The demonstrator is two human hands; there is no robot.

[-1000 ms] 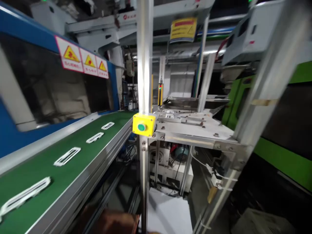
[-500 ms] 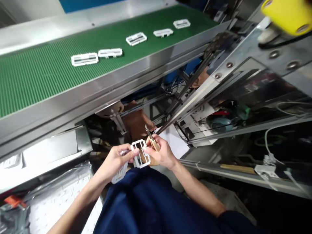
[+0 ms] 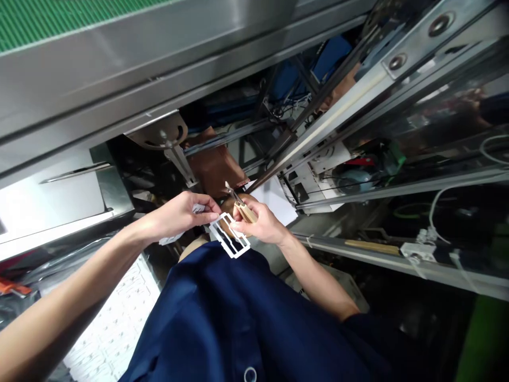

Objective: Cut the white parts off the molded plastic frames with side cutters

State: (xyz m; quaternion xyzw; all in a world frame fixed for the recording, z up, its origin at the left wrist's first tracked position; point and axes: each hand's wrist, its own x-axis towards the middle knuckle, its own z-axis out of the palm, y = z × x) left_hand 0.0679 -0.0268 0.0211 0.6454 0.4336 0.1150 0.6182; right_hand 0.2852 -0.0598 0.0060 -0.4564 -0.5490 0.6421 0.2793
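A white plastic frame (image 3: 222, 242) with long slots hangs tilted above my lap, between my two hands. My left hand (image 3: 193, 214) pinches its upper left corner between thumb and fingers. Behind that hand, another white plastic part (image 3: 170, 240) shows in part; whether the same hand holds it is hard to see. My right hand (image 3: 262, 220) is closed round a pair of nippers (image 3: 245, 211) with tan handles, the jaws pointing up and away from me. The right thumb touches the frame's upper right side.
Above runs the metal side rail (image 3: 167, 58) of a conveyor with a green ribbed belt (image 3: 59, 18). Many white parts lie in a bag-lined container (image 3: 115, 318) at lower left. A slanted metal machine frame (image 3: 338, 122) stands at right. A brown carton (image 3: 218, 170) is below.
My view has tipped downward, so the white parts on the belt are out of sight. The white frame has turned in my hands and slants down to the right. The nippers stay in my right hand.
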